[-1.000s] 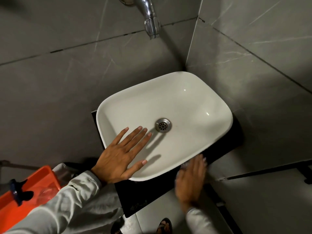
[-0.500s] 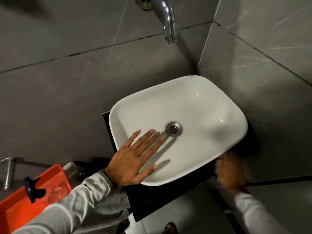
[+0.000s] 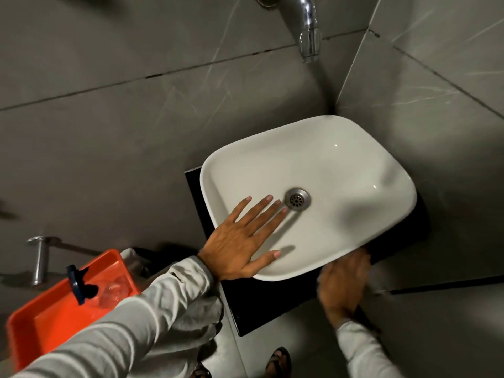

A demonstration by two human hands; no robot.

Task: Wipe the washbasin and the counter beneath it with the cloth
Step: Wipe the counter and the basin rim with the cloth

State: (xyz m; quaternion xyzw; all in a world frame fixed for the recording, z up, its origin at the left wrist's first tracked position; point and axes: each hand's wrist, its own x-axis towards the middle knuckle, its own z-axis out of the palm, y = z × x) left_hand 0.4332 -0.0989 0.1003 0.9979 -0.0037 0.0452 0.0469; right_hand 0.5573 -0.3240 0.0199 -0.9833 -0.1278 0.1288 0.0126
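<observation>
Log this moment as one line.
left hand: flat, open, on basin rim | right hand: blurred, on counter under basin front | cloth: not discernible | tap: off

No readable text, labels, brands or numbers on anything in view.
</observation>
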